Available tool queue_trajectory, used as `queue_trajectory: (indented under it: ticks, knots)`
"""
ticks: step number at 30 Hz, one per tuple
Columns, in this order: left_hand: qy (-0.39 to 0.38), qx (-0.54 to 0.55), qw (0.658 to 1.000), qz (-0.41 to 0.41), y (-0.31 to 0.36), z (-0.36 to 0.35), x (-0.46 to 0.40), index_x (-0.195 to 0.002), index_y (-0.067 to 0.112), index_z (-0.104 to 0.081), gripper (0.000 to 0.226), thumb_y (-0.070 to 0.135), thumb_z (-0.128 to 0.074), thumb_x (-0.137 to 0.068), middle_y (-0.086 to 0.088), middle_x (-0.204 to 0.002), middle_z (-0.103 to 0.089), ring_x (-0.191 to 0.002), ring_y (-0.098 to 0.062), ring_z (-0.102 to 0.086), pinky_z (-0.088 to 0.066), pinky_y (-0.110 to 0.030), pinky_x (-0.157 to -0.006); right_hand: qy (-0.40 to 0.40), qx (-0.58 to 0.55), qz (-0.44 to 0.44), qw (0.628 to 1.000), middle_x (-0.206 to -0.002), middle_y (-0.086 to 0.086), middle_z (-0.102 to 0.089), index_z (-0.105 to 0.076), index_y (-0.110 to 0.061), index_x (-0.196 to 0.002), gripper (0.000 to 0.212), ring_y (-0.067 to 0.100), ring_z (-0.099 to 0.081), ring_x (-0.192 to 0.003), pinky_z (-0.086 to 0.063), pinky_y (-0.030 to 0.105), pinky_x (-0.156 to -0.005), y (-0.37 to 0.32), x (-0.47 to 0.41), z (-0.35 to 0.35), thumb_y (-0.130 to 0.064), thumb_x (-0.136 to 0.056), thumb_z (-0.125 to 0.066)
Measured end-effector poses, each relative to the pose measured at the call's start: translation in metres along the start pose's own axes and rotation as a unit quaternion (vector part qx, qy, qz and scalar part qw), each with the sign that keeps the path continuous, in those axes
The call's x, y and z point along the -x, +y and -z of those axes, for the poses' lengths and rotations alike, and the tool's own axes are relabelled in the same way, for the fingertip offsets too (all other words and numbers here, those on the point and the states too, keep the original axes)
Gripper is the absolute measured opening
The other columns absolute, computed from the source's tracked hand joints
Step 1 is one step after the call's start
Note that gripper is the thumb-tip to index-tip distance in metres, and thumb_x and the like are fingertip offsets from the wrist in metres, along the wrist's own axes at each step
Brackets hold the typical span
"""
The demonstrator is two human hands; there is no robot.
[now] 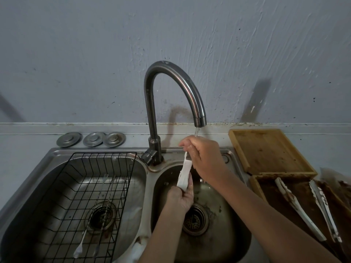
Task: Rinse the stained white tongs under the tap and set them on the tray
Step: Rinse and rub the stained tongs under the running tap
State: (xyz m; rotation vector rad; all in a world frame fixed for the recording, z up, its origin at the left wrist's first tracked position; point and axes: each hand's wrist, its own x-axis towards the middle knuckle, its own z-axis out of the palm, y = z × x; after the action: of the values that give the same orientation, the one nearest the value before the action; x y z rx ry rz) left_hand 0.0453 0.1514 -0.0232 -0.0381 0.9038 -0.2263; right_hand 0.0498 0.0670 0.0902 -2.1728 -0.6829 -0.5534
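Observation:
White tongs (pixel 185 171) hang upright over the right sink basin (pixel 224 215). My right hand (pixel 201 156) pinches their top end just below the spout of the dark tap (pixel 167 95), and a thin stream of water falls onto its fingers. My left hand (pixel 180 198) grips the lower end of the tongs. A clean wooden tray (pixel 266 149) lies on the counter to the right of the sink. Nearer to me, a second, stained wooden tray (pixel 256 184) holds two more stained white tongs (pixel 298 207).
The left basin holds a black wire rack (pixel 91 202) with two long thin metal spoons (pixel 89 221) in it. Three metal sink plugs (pixel 91 139) lie on the ledge behind it. A white scrap (pixel 136 249) lies on the divider near the front edge.

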Motion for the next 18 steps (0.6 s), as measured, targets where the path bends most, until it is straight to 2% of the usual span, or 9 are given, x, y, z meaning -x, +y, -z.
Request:
queue_trajectory:
  ticks: [2,4,7,10,12,13,15,17,18]
  knots:
    - [0.000,0.004,1.000,0.009,-0.003,-0.001,0.002,-0.103,-0.014,-0.052,0.027,0.011,-0.041,-0.099,-0.029,-0.087,-0.061,-0.042,-0.036,-0.065,-0.053,-0.035,-0.033,0.011,-0.021,-0.004,1.000,-0.082,-0.002,-0.068,-0.069,-0.003,-0.096,0.031,-0.019,-0.055,-0.061,-0.044,0.003,-0.056,-0.001,0.000,0.001,-0.021,-0.095,-0.044]
    - [-0.003,0.013,1.000,0.023,-0.007,0.000,0.005,-0.114,-0.013,-0.051,0.031,0.012,-0.042,-0.098,-0.028,-0.094,-0.062,-0.051,-0.036,-0.067,-0.055,-0.036,-0.037,0.014,-0.032,-0.012,0.999,-0.081,-0.002,-0.069,-0.069,-0.003,-0.098,0.031,-0.023,-0.053,-0.059,-0.042,0.001,-0.056,0.000,-0.001,0.003,-0.022,-0.095,-0.045]
    - [-0.006,0.008,1.000,0.024,-0.010,-0.001,0.008,-0.122,-0.010,-0.050,0.036,0.015,-0.042,-0.098,-0.026,-0.105,-0.065,-0.052,-0.035,-0.067,-0.054,-0.034,-0.035,0.030,-0.019,0.009,0.999,-0.079,0.001,-0.073,-0.071,-0.005,-0.097,0.028,-0.005,-0.064,-0.068,-0.052,0.015,-0.061,0.002,-0.002,0.006,-0.025,-0.092,-0.051]
    - [-0.001,-0.013,1.000,0.007,-0.008,-0.004,0.009,-0.121,-0.010,-0.050,0.033,0.013,-0.040,-0.099,-0.027,-0.084,-0.061,-0.040,-0.034,-0.064,-0.047,-0.028,-0.027,0.038,0.025,0.069,0.997,-0.089,0.006,-0.075,-0.072,-0.006,-0.097,0.017,0.001,-0.063,-0.086,-0.048,0.007,-0.079,0.004,-0.002,0.010,-0.014,-0.085,-0.062]
    - [0.005,-0.025,0.999,-0.027,-0.005,-0.006,0.010,-0.123,-0.010,-0.047,0.034,0.013,-0.035,-0.100,-0.027,-0.083,-0.060,-0.050,-0.034,-0.065,-0.047,-0.027,-0.028,0.000,0.095,0.101,0.990,-0.092,0.009,-0.074,-0.073,-0.008,-0.093,0.014,0.015,-0.067,-0.087,-0.047,0.018,-0.080,0.005,-0.002,0.015,-0.014,-0.082,-0.066]
    - [0.012,-0.037,0.998,-0.053,-0.004,-0.006,0.011,-0.124,-0.009,-0.046,0.035,0.014,-0.033,-0.101,-0.026,-0.087,-0.059,-0.061,-0.034,-0.066,-0.048,-0.027,-0.030,-0.022,0.164,0.117,0.979,-0.091,0.008,-0.074,-0.074,-0.011,-0.090,0.014,0.020,-0.066,-0.088,-0.046,0.026,-0.079,0.008,-0.003,0.017,-0.020,-0.082,-0.065]
    - [0.028,-0.074,0.989,-0.127,0.001,-0.006,0.012,-0.126,-0.008,-0.044,0.036,0.014,-0.033,-0.100,-0.025,-0.099,-0.057,-0.087,-0.038,-0.064,-0.054,-0.031,-0.040,-0.086,0.363,0.129,0.919,-0.086,0.001,-0.074,-0.074,-0.018,-0.084,0.036,0.024,-0.061,-0.092,-0.042,0.037,-0.082,0.013,-0.004,0.022,-0.041,-0.086,-0.047]
    - [0.027,-0.124,0.971,-0.200,0.007,-0.007,0.012,-0.120,-0.006,-0.048,0.032,0.011,-0.033,-0.098,-0.023,-0.097,-0.058,-0.091,-0.037,-0.062,-0.055,-0.028,-0.042,-0.191,0.473,0.105,0.854,-0.087,0.000,-0.072,-0.070,-0.019,-0.089,0.058,0.025,-0.058,-0.099,-0.036,0.043,-0.089,0.018,0.000,0.019,-0.052,-0.084,-0.024]
    - [0.021,-0.148,0.960,-0.236,0.011,-0.008,0.012,-0.115,-0.004,-0.051,0.029,0.009,-0.032,-0.098,-0.022,-0.094,-0.058,-0.086,-0.035,-0.062,-0.054,-0.025,-0.040,-0.232,0.485,0.102,0.837,-0.089,0.001,-0.070,-0.067,-0.017,-0.095,0.062,0.025,-0.058,-0.097,-0.035,0.042,-0.088,0.022,0.005,0.015,-0.055,-0.085,-0.019]
